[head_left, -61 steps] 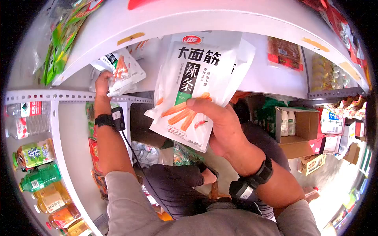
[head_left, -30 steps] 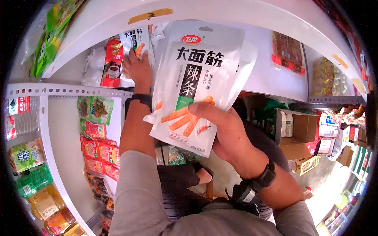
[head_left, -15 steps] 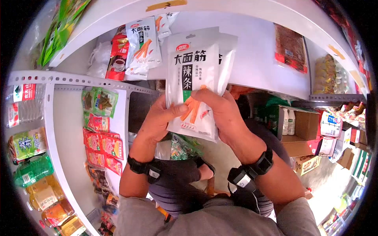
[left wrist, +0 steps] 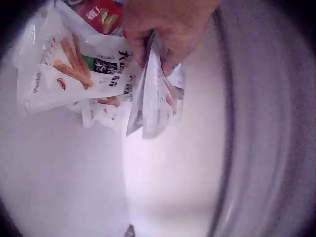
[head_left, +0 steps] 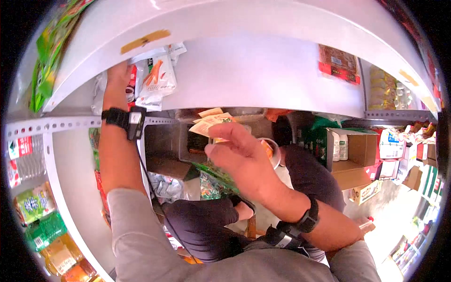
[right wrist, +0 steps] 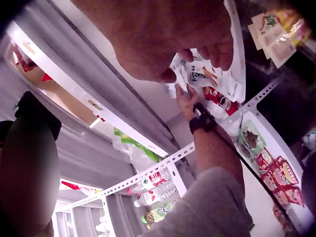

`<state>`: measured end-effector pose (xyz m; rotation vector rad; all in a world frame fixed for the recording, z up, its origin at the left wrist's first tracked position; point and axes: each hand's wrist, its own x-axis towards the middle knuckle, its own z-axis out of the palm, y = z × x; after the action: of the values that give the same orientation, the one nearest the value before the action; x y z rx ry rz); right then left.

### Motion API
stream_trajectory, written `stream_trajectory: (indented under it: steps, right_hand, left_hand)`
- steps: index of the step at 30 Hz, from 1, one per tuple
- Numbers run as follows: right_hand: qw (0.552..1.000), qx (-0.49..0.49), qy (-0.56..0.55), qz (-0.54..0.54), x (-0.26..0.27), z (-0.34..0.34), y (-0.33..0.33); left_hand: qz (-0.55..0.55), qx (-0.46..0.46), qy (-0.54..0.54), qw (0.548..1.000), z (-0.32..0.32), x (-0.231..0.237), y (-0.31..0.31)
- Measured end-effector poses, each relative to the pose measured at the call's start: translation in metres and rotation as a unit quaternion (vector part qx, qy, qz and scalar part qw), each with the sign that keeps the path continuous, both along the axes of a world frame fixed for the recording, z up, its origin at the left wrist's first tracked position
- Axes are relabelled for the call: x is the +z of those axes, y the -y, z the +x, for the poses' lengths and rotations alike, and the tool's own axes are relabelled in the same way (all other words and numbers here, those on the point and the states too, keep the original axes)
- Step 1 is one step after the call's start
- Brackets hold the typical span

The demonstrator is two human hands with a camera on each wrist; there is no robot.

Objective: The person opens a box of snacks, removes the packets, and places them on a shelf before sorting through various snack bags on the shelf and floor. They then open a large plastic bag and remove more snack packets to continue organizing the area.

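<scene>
My left hand (head_left: pixel 118 73) reaches to the left end of the white shelf. In the left wrist view, that hand (left wrist: pixel 170 24) pinches white spicy-strip packets (left wrist: pixel 153 108), seen edge-on and hanging from the fingers. Beside them lie more white packets (left wrist: pixel 69 69) with orange strips printed on them, and a red packet (left wrist: pixel 101 15). From the head, the white packets on the shelf (head_left: pixel 159 77) sit just right of the left hand, whose fingers are partly hidden. My right hand (head_left: pixel 249 162) hangs in front of the shelf, fingers loosely bent, nothing in them.
Under the shelf are yellowish paper packets (head_left: pixel 213 122) and a round tub (head_left: pixel 271 152). An opened carton (head_left: pixel 352 150) with white bottles stands at right. Drink bottles (head_left: pixel 58 254) line the left rack. A brown-and-red pack (head_left: pixel 339 63) lies at the shelf's right.
Both hands held the white packets in front of the body half a second ago. The right hand has let go; the left has carried them up and left to the shelf.
</scene>
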<state>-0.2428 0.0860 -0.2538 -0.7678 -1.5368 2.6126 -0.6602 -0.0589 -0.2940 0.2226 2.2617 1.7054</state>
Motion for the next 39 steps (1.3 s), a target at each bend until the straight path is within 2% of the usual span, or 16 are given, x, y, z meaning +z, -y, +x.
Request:
stream_trajectory:
  steps: [1, 3, 5, 9, 12, 15, 18, 21, 24, 25, 28, 30, 33, 35, 37, 39]
  right_hand:
    - [1.000, -0.001, -0.007, -0.010, -0.001, -0.001, 0.001]
    - [1.000, 0.014, 0.008, -0.020, 0.003, -0.001, -0.001]
    - [1.000, 0.003, -0.003, -0.027, 0.007, 0.000, -0.005]
    - [0.999, 0.011, -0.006, -0.034, 0.004, 0.004, 0.004]
    - [1.000, 0.028, -0.007, -0.008, -0.001, 0.006, 0.011]
    - [1.000, 0.022, -0.012, 0.011, 0.001, 0.006, 0.020]
    - [0.999, 0.035, -0.027, -0.013, 0.003, 0.008, 0.028]
    - [0.995, 0.089, -0.041, 0.019, -0.008, 0.015, 0.029]
    - [0.997, 0.076, -0.027, 0.001, -0.023, 0.032, 0.010]
    - [0.997, -0.007, -0.022, -0.067, -0.024, 0.043, 0.005]
    - [0.958, -0.152, -0.036, -0.240, -0.021, 0.103, -0.018]
    - [0.948, -0.177, -0.025, -0.263, 0.002, 0.158, -0.030]
    - [0.943, -0.186, -0.089, -0.261, 0.026, 0.250, -0.045]
    - [0.933, -0.220, -0.139, -0.248, 0.035, 0.310, -0.054]
    - [0.925, -0.288, -0.143, -0.200, 0.038, 0.380, -0.067]
    - [0.900, -0.375, -0.152, -0.160, 0.030, 0.448, -0.075]
  left_hand:
    - [-0.168, -0.030, -0.110, 0.979, -0.020, -0.013, 0.000]
    - [-0.487, -0.081, -0.356, 0.794, -0.045, -0.045, 0.001]
    - [-0.526, -0.117, -0.447, 0.714, -0.032, -0.069, -0.023]
    - [-0.459, -0.075, -0.463, 0.755, 0.009, -0.090, -0.055]
    - [-0.434, -0.066, -0.515, 0.736, -0.002, -0.100, -0.048]
    - [-0.448, -0.075, -0.479, 0.751, 0.038, -0.060, -0.054]
    - [-0.338, -0.059, -0.484, 0.805, 0.092, -0.046, -0.035]
    - [-0.335, -0.188, -0.319, 0.867, 0.194, -0.031, 0.003]
    - [-0.395, -0.410, -0.114, 0.814, 0.298, 0.009, 0.043]
    - [-0.333, -0.436, -0.151, 0.822, 0.326, 0.002, 0.069]
    - [-0.330, -0.396, -0.150, 0.844, 0.413, 0.015, 0.132]
    - [-0.372, -0.392, -0.088, 0.837, 0.459, 0.032, 0.158]
    - [-0.304, -0.305, -0.239, 0.870, 0.511, 0.048, 0.174]
    - [-0.298, -0.339, -0.279, 0.848, 0.527, 0.042, 0.183]
    - [-0.292, -0.290, -0.383, 0.827, 0.549, 0.028, 0.180]
    - [-0.257, -0.323, -0.384, 0.826, 0.548, 0.015, 0.164]
